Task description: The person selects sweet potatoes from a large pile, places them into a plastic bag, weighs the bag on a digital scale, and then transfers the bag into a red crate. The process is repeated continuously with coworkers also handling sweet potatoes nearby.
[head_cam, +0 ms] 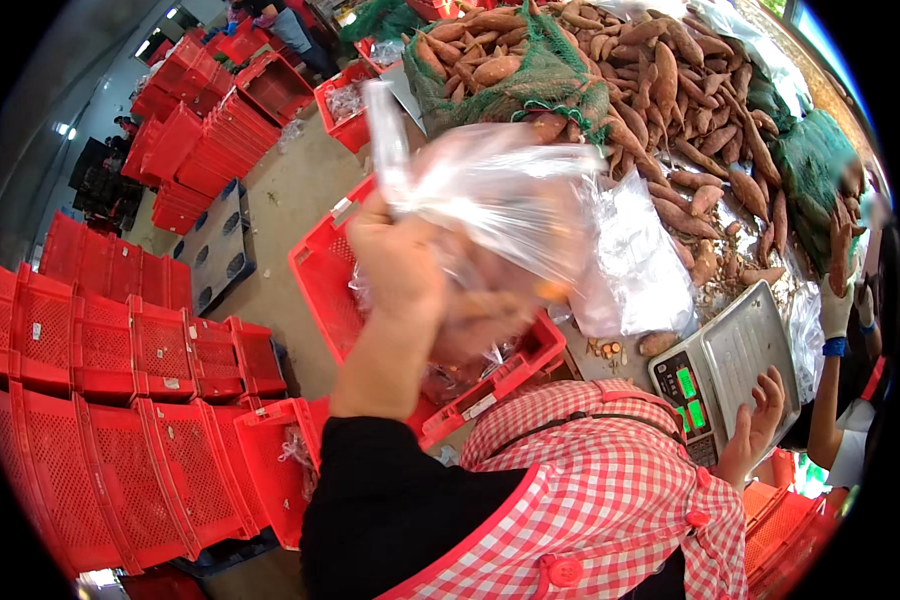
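My left hand [401,262] is closed around the gathered neck of a clear plastic bag [487,202]. Through the film, which is blurred by motion, I make out sweet potatoes. The bag hangs over a red plastic crate [322,289], which has other clear bags inside. My right hand [754,420] is empty, its fingers spread above the near edge of a digital scale [750,352] with a lit green display. Flat on the table, between the bag and the scale, lies a stack of clear plastic bags [634,262]. One small sweet potato [658,343] rests beside the scale.
A large heap of sweet potatoes [667,82] covers the far table, partly in green mesh sacks [510,90]. Stacked red crates [112,450] rise at left, near a pallet [214,240]. At right, another person's gloved hand [836,307] holds a sweet potato.
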The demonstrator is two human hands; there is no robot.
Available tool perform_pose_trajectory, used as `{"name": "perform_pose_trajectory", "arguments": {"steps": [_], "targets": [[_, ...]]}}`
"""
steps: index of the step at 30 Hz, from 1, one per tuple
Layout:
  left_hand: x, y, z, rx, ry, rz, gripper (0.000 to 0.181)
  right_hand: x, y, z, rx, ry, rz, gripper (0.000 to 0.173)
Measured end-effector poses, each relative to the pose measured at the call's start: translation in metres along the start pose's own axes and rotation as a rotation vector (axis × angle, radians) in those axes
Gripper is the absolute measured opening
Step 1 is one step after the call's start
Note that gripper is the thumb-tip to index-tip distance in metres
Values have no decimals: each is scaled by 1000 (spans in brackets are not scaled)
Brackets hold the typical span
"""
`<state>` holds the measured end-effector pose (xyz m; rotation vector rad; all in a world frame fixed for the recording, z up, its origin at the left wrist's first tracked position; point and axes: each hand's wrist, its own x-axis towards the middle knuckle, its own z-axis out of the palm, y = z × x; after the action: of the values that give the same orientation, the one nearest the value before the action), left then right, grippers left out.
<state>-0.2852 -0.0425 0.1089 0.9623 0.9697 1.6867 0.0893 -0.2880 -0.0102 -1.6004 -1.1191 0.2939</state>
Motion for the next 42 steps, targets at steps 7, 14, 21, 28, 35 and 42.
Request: {"name": "perform_pose_trajectory", "arguments": {"steps": [7, 14, 21, 28, 35, 42], "targets": [[123, -103, -183, 767, 343, 196, 21, 7, 5, 0, -72, -61, -38, 42], [148, -249, -242, 975, 123, -233, 27, 4, 5, 9, -80, -49, -20, 40], [106, -369, -272, 831, -177, -446, 26, -15, 7, -10, -172, 58, 5, 37], [22, -316, -220, 1515, 73, -18, 15, -46, 17, -26, -113, 283, 203, 35], [41, -198, -27, 764, 136, 765, 14, -34, -3, -19, -239, 286, 195, 30], [2, -188, 144, 685, -1076, 618, 23, -39, 15, -54, -278, 442, 255, 30]]}}
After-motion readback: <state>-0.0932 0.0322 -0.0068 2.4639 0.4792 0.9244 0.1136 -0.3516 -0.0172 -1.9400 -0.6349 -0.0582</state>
